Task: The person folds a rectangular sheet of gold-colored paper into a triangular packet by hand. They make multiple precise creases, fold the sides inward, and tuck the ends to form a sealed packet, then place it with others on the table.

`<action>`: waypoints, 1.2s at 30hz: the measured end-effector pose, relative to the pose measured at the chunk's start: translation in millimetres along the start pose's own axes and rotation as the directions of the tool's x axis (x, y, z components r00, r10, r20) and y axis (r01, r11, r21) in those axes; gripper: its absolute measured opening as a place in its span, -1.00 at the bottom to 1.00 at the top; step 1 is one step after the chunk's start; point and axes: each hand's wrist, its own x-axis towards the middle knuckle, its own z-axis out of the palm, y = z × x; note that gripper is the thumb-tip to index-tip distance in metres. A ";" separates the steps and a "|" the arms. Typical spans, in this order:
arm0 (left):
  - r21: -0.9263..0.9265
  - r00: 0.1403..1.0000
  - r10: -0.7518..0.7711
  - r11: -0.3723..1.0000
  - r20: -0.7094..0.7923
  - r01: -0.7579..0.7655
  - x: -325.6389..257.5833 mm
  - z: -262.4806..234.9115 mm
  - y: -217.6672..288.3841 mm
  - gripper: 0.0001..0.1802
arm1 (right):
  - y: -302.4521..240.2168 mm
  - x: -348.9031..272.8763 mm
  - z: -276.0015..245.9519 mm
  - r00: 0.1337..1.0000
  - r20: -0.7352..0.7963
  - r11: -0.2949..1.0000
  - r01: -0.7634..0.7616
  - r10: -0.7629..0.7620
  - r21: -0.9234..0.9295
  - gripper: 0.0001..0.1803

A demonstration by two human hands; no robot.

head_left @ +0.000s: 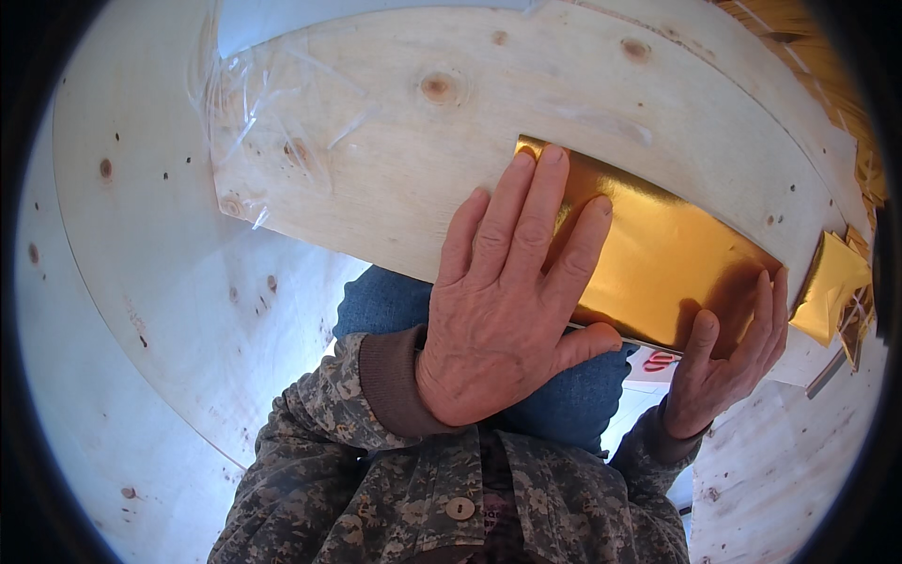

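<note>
A shiny gold foil sheet (658, 254), long and narrow, lies at a slant across the front part of a wooden board. My left hand (507, 301) is spread flat, palm down, with its fingertips pressing on the sheet's left end and its thumb by the near edge. At the sheet's right end is my right hand (738, 352). Its fingers are stretched along the short edge, and the thumb stands apart over the foil near the lower edge. Whether anything lies under the foil is hidden.
The pale wooden board (376, 207) has crinkled clear plastic film (268, 122) at its left end. Folded gold foil pieces (832, 287) sit at the far right, beside a larger gold pile (799, 56). A bluish-white sheet (310, 23) lies at the back left.
</note>
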 end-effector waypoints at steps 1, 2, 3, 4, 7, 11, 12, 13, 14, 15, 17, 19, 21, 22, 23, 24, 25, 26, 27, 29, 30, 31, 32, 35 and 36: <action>0.010 1.000 0.001 1.000 0.006 -0.001 0.0 -0.1 -0.2 0.00 | 0.0 -0.1 0.2 1.000 -0.004 1.000 0.005 -0.005 -0.004 -0.24; -0.001 1.000 0.000 1.000 0.003 0.000 0.1 -0.3 -0.3 0.00 | 0.0 0.2 0.4 1.000 -0.005 1.000 0.008 -0.008 -0.005 -0.24; -0.003 1.000 -0.001 1.000 0.004 0.001 0.2 -0.3 -0.4 0.00 | -0.2 0.5 0.6 1.000 -0.006 1.000 0.010 -0.010 -0.007 -0.24; 0.002 1.000 -0.002 1.000 0.010 0.002 0.3 -0.4 -0.4 0.01 | -0.8 0.8 0.4 1.000 -0.004 1.000 0.006 -0.006 -0.002 -0.24; 0.000 1.000 -0.005 1.000 0.009 0.005 1.1 -0.8 -0.2 0.01 | -3.2 1.8 -0.3 1.000 0.000 1.000 -0.003 0.003 0.025 -0.25; 0.051 0.998 -0.017 0.999 0.056 0.014 2.1 -4.3 -0.1 -0.01 | -5.6 2.8 -1.6 1.000 -0.004 0.999 -0.009 0.009 0.053 -0.24; 0.085 0.998 -0.012 0.996 0.068 0.006 2.2 -5.6 -0.3 -0.01 | -5.7 2.9 -2.0 1.000 -0.005 0.999 -0.009 0.009 0.051 -0.24; 0.118 0.997 -0.008 0.993 0.080 -0.001 2.3 -6.4 -0.3 -0.01 | -5.8 3.1 -2.7 1.000 -0.003 0.999 -0.014 0.015 0.048 -0.23; 0.135 0.996 -0.011 0.991 0.088 -0.001 2.6 -6.5 0.2 0.01 | -6.1 3.0 -3.2 1.000 0.000 0.999 -0.020 0.020 0.047 -0.23; 0.145 0.996 -0.009 0.989 0.086 -0.004 2.4 -6.8 0.8 0.01 | -7.0 3.0 -3.5 1.000 0.006 0.998 -0.030 0.030 0.047 -0.23; 0.168 0.996 -0.009 0.986 0.087 -0.005 1.9 -7.5 1.2 0.02 | -8.6 3.8 -4.1 0.999 0.002 0.998 -0.036 0.036 0.052 -0.22; 0.179 0.995 -0.004 0.984 0.098 -0.014 2.1 -7.9 -0.2 0.03 | -10.7 5.3 -5.1 0.999 0.005 0.998 -0.040 0.040 0.057 -0.21; 0.184 0.994 -0.003 0.983 0.108 -0.017 1.7 -8.9 0.0 0.04 | -12.5 7.3 -6.2 0.999 0.012 0.997 -0.035 0.034 0.064 -0.19; 0.190 0.991 -0.010 0.982 0.130 -0.015 1.3 -10.1 0.5 0.04 | -13.4 7.7 -7.4 0.999 0.017 0.997 -0.037 0.036 0.066 -0.19; 0.203 0.991 -0.015 0.979 0.133 -0.013 1.4 -10.8 0.8 0.04 | -13.8 8.2 -8.6 0.999 0.021 0.997 -0.042 0.040 0.062 -0.19; 0.209 0.991 -0.014 0.978 0.135 -0.015 2.0 -10.4 1.3 0.04 | -12.6 9.0 -10.3 0.999 0.033 0.997 -0.035 0.033 0.062 -0.19; 0.211 0.990 -0.010 0.977 0.139 -0.019 2.6 -9.9 2.1 0.04 | -12.7 8.6 -11.0 0.998 0.043 0.996 -0.049 0.046 0.072 -0.18; 0.220 0.987 -0.015 0.975 0.158 -0.020 2.3 -11.1 2.6 0.06 | -12.0 8.5 -11.3 0.999 0.034 0.996 -0.044 0.042 0.076 -0.18; 0.225 0.988 -0.008 0.974 0.153 -0.027 2.7 -10.6 2.8 0.06 | -11.2 8.4 -11.0 0.999 0.031 0.995 -0.046 0.043 0.083 -0.18; 0.244 0.989 0.001 0.969 0.146 -0.037 3.2 -10.1 1.9 0.07 | -9.4 8.3 -10.0 0.999 0.026 0.993 -0.049 0.047 0.105 -0.19; 0.259 0.989 0.001 0.965 0.151 -0.041 2.9 -10.0 1.4 0.07 | -9.7 7.6 -11.0 0.997 0.041 0.993 -0.065 0.061 0.098 -0.19; 0.266 0.989 0.003 0.963 0.150 -0.043 2.5 -9.3 1.2 0.07 | -10.3 7.0 -11.6 0.996 0.055 0.992 -0.081 0.076 0.095 -0.19; 0.274 0.989 0.004 0.961 0.148 -0.045 2.2 -8.8 0.7 0.06 | -10.6 6.9 -11.9 0.995 0.059 0.992 -0.086 0.081 0.095 -0.19; 0.284 0.990 0.007 0.958 0.141 -0.048 1.2 -7.4 0.8 0.06 | -10.5 7.5 -12.1 0.993 0.072 0.989 -0.100 0.093 0.106 -0.18; 0.280 0.991 0.008 0.959 0.134 -0.046 1.3 -7.0 0.8 0.06 | -10.5 7.8 -12.4 0.992 0.076 0.988 -0.106 0.098 0.113 -0.18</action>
